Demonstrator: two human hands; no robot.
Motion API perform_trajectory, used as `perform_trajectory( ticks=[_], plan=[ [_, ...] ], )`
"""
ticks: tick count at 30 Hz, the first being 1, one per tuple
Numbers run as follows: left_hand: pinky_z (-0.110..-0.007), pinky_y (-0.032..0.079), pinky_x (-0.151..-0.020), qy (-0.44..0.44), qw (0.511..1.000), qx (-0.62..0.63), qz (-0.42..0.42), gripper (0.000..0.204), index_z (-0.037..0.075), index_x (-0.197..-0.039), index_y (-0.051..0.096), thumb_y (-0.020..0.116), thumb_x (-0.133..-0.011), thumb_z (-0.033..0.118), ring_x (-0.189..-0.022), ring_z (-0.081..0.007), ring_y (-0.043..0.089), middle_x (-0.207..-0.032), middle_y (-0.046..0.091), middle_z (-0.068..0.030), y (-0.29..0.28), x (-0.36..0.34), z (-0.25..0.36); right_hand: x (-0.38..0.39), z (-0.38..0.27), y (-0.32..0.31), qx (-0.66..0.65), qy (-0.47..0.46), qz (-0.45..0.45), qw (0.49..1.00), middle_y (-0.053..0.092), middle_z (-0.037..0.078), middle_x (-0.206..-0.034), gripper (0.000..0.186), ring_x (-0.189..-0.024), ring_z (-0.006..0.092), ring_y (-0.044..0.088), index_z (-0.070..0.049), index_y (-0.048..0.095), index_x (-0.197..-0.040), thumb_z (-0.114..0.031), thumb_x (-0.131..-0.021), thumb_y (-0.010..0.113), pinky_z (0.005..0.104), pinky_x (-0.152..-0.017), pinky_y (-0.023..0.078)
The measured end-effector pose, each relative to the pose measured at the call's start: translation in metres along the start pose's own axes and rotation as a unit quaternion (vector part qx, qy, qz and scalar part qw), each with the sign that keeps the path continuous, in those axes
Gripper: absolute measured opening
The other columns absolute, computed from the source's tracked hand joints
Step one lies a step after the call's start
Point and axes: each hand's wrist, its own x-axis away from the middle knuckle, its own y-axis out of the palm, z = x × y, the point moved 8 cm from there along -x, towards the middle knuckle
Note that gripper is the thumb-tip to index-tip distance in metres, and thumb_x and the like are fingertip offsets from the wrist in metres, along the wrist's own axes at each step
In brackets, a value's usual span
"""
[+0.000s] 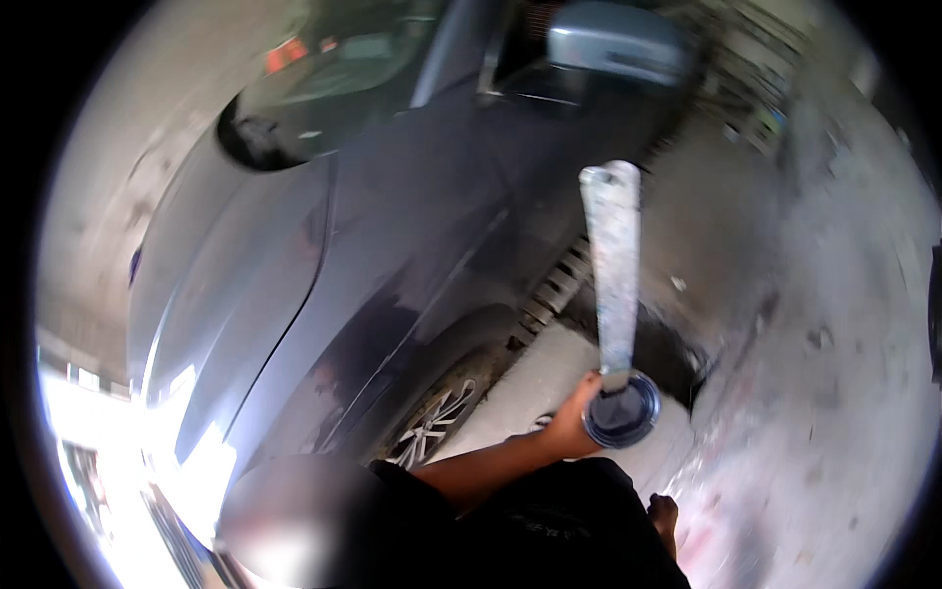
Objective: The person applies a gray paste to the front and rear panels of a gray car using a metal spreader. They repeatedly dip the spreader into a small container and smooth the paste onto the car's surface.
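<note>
In front of me, my left hand (574, 424) is wrapped round a small round cup (622, 432) with dark grey or blackish paint-like liquid in it. A long flat stirring stick (615, 265), pale and smeared with paint stains, stands in the cup and leans away from me. Its lower end dips into the cup beside my thumb. My right hand (664, 512) shows small and low beside my dark clothing; its fingers are too blurred to make out. Left of the cup is a dark grey car (392, 196) with duller, darker patches on its side panels.
The car's wheel (432, 422) lies just left of my forearm, and its side mirror (618, 41) juts out at the top. A stained concrete floor (814, 393) spreads to the right. A dark opening (667, 363) in the floor lies beyond the cup. Racks or clutter (756, 79) stand far off.
</note>
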Motion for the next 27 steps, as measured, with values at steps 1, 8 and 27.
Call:
perform_trajectory(
  ticks=[1,8,27],
  plan=[
    [-0.039,0.045,-0.094,0.118,0.969,-0.214,-0.016,0.069,0.004,-0.130,0.046,0.081,-0.072,0.017,-0.112,-0.0290,0.053,-0.116,0.052,-0.0146,0.015,-0.008,0.036,-0.032,-0.013,-0.015,-0.005,-0.007,-0.009,1.000,0.051,0.004,-0.060,0.015,-0.043,0.0136,0.047,-0.006,0.053,-0.072,-0.013,-0.086,0.054,0.0299,-0.040,0.042],
    [-0.043,0.043,-0.098,0.322,0.775,-0.510,0.190,0.085,0.000,-0.134,0.039,0.085,-0.065,0.021,-0.115,-0.0381,0.050,-0.124,0.050,-0.0185,0.035,-0.008,0.096,-0.253,-0.217,-0.024,0.071,-0.209,-0.219,0.950,0.052,0.000,-0.072,0.006,-0.062,0.0089,0.050,-0.006,0.054,-0.088,-0.005,-0.083,0.057,0.0243,-0.057,0.042],
    [-0.040,0.040,-0.100,0.270,0.719,-0.480,0.424,0.074,0.003,-0.132,0.045,0.081,-0.069,0.017,-0.115,-0.0338,0.051,-0.121,0.053,-0.0167,-0.029,0.323,0.126,0.236,-0.576,0.268,0.063,-0.529,-0.615,0.581,0.057,0.004,-0.089,0.021,-0.079,0.0120,0.053,-0.002,0.055,-0.104,-0.013,-0.088,0.064,0.0264,-0.073,0.045]
  ],
)
